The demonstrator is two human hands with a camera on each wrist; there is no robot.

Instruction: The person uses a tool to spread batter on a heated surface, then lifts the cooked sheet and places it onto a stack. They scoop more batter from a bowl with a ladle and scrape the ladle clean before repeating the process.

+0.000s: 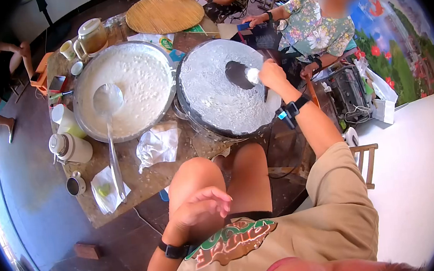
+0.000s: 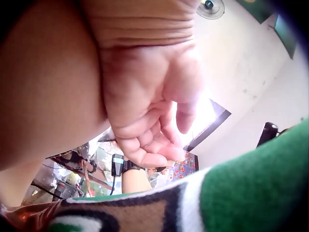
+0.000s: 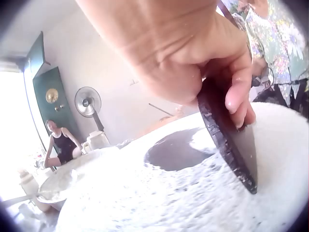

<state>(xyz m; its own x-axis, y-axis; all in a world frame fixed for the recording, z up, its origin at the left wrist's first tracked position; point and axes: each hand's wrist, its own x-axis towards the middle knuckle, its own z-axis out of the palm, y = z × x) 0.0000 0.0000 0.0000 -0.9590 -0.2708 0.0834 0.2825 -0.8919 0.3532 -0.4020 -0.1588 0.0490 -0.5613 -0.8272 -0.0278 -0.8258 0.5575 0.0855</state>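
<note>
My right hand [image 1: 272,75] grips a dark, flat scraper [image 3: 224,140], its thumb and fingers on opposite faces. The scraper stands on edge at a round griddle [image 1: 186,107] coated with white batter [image 1: 208,95]. Beside it, a dark bare patch [image 3: 176,151] shows through the coat, and a white lump [image 1: 253,75] sits between that patch and the hand. My left hand [image 1: 202,207] is at my thigh, loosely curled and holding nothing; the left wrist view shows its palm [image 2: 140,72].
Left of the griddle is a wide pan [image 1: 86,127] of batter with a ladle [image 1: 108,101] in it. Around them are a crumpled plastic bag [image 1: 158,144], a thermos [image 1: 71,147], a jug [image 1: 92,37] and a woven tray [image 1: 165,13]. A person [image 1: 316,28] sits across the table.
</note>
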